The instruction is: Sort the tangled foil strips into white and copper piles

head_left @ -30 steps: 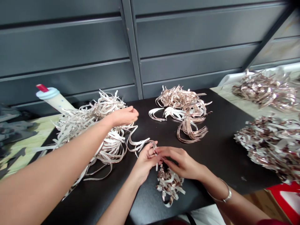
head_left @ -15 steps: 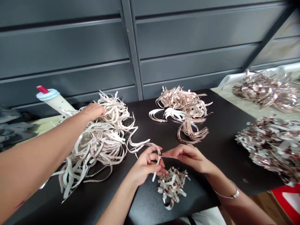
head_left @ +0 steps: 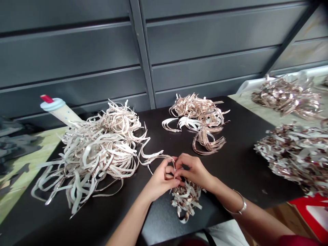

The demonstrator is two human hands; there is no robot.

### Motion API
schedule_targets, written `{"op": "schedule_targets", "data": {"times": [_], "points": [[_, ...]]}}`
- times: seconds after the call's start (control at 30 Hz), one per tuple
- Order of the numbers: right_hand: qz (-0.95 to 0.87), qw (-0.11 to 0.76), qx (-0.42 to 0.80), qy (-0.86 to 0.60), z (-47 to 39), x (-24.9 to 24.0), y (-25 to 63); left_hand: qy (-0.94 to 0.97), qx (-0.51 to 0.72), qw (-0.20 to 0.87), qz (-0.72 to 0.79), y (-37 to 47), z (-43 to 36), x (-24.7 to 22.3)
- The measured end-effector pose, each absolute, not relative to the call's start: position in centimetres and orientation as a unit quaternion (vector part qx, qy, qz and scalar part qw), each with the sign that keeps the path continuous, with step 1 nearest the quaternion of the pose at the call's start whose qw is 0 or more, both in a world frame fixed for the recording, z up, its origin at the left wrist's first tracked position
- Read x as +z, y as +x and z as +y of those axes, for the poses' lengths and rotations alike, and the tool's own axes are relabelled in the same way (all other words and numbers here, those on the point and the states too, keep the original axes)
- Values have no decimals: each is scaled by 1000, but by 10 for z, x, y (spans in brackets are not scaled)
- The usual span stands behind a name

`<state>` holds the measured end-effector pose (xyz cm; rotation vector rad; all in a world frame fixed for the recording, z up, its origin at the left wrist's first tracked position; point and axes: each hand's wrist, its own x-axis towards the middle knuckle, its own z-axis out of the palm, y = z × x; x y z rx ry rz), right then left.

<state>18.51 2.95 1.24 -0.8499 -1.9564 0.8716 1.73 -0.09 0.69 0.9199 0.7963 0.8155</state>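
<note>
At the front middle of the black table my left hand (head_left: 162, 180) is closed in a pinch on thin white and rose-gold strips (head_left: 166, 156), which run back to the left. Close against it, my right hand (head_left: 192, 171) has its fingertips pressed together on the same strips by the left thumb. How the strips cross between the fingers is partly hidden. Just below both hands lies a small bunch of short, curly strips (head_left: 186, 200), silver-white and copper. A large tangled heap of long white strips (head_left: 102, 147) spreads out to the left.
Rose-gold strip bundles (head_left: 198, 116) lie at the table's back middle. A cup (head_left: 64, 112) with a blue lid leans behind the left heap. On the right sit a thick crinkled heap (head_left: 294, 157) and a shiny pile (head_left: 288, 95). Dark panels (head_left: 217, 41) rise behind the black table (head_left: 153, 218).
Another person's arm, which reached into the left heap, has gone from view. My right hand has moved left and closed in on my left hand at the strips.
</note>
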Motion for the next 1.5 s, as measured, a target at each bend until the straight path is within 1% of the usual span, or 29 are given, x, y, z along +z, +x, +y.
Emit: {"op": "schedule_targets", "data": {"times": [0.13,0.23,0.37,0.43,0.6,0.73,0.8,0.93,1.0,1.07,1.17,1.33,1.43,1.5], "points": [[-778,390,366,-329,30,12,186,431,384,706,411,20,0,5],[-778,398,366,-319,30,11,188,426,402,689,428,22,1,7],[-767,449,349,-298,29,10,185,392,405,720,405,23,1,11],[-762,461,349,-291,28,10,183,378,407,729,399,22,1,11],[-731,459,403,-303,30,6,185,382,398,744,377,14,4,8],[-724,432,436,-316,30,4,192,400,358,768,350,7,6,8],[-745,418,425,-300,28,4,192,401,369,759,356,8,6,10],[-789,425,367,-250,26,7,188,415,433,693,400,14,5,11],[-796,425,356,-244,26,8,189,425,432,677,418,15,6,11],[-796,411,362,-258,28,9,192,424,417,684,421,15,7,11],[-784,387,401,-273,31,11,200,411,392,714,410,13,8,11],[-727,386,505,-261,35,15,212,406,349,739,407,9,6,17],[-679,395,550,-283,37,14,215,426,330,739,406,7,3,24],[-655,391,579,-288,39,13,216,466,323,712,414,6,2,27]]}}
